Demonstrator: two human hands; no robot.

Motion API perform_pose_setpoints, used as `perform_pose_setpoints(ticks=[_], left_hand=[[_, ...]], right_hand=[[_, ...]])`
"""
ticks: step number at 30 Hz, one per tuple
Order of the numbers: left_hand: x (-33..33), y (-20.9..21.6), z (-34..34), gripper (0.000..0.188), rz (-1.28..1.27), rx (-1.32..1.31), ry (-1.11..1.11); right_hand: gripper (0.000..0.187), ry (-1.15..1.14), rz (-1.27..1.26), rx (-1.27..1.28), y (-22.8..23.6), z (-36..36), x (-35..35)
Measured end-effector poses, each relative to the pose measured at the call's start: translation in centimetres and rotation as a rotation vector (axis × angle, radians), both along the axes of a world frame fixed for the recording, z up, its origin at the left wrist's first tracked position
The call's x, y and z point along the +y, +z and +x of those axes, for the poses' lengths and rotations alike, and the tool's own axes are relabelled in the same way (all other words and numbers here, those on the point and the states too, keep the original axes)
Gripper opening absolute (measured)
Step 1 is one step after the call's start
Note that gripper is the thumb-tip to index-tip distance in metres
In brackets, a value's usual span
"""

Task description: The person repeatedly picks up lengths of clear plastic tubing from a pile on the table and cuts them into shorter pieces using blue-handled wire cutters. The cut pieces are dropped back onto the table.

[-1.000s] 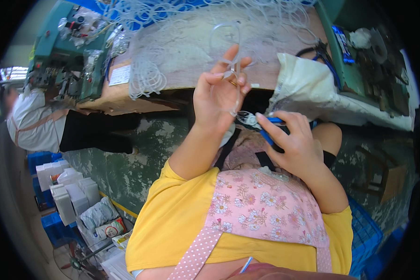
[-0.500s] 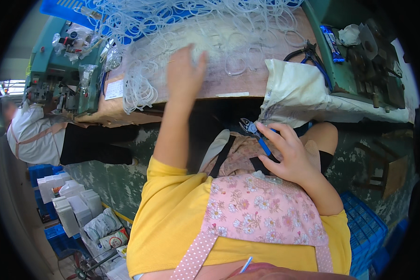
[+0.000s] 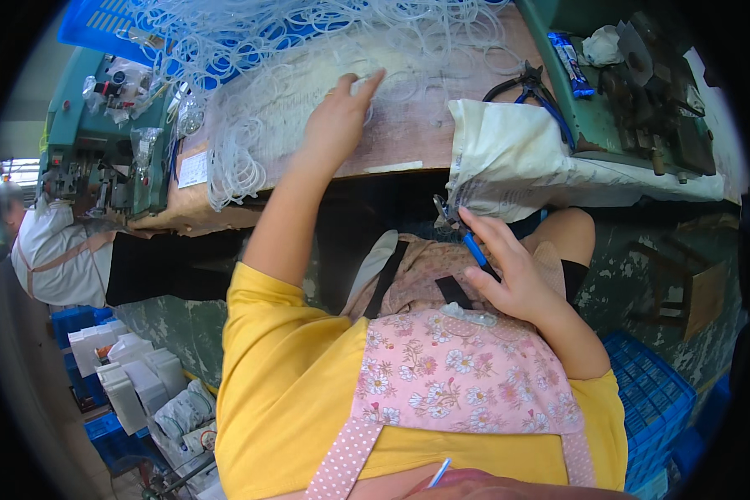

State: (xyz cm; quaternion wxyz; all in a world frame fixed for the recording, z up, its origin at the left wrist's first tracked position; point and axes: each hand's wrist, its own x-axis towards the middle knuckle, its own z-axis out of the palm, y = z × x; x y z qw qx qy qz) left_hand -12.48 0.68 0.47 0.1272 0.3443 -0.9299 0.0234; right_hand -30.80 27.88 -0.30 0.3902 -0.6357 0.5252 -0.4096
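Observation:
Over the wooden tabletop (image 3: 392, 148), my left hand (image 3: 335, 127) reaches out with fingers apart. Its fingertips are at the near part of a spread of clear plastic loops (image 3: 237, 162), and I see nothing held in them. My right hand (image 3: 512, 271) is wrapped round blue-handled cutting pliers (image 3: 477, 247) above my lap. The jaws of the pliers point up toward the table edge and look slightly parted. Most of the handles lie hidden in my palm.
A blue basket (image 3: 100, 32) heaped with clear loops stands at the back. Larger pliers (image 3: 528, 82) lie at the table's right, beside a white sack (image 3: 508, 137). Green machines (image 3: 596, 137) flank the table. Another person (image 3: 62, 254) is at the left; a blue crate (image 3: 654, 408) stands at lower right.
My left hand has moved slightly right and its fingers now point further right over the loops. My right hand keeps its hold on the pliers. The whole view has shifted a little.

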Motion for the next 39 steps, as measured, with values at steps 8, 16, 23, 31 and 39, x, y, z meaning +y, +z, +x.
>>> perform_pose_setpoints(ticks=[8, 16, 23, 31, 39], left_hand=[[-1.0, 2.7, 0.4, 0.036, -0.182, -0.237, -0.397], [4.0, 1.7, 1.2, 0.067, 1.519, 1.130, -0.258], [7.9, 0.4, 0.8, 0.068, 1.623, 1.540, -0.038], [10.7, 0.3, -0.4, 0.077, 1.787, 1.911, -0.245], [11.7, 2.4, 0.4, 0.085, 1.634, 1.928, -0.346]], right_hand=[[0.065, -0.100, 0.021, -0.171, -0.7, 0.2, 0.2], [0.067, -0.061, 0.057, -0.853, -1.4, -0.8, -3.3], [0.072, -0.149, 0.239, -1.217, -0.9, 1.7, -3.6], [0.083, -0.070, -0.219, 0.286, 1.2, 2.5, -1.7], [0.070, -0.139, -0.322, 0.328, 2.9, 2.5, -1.4]])
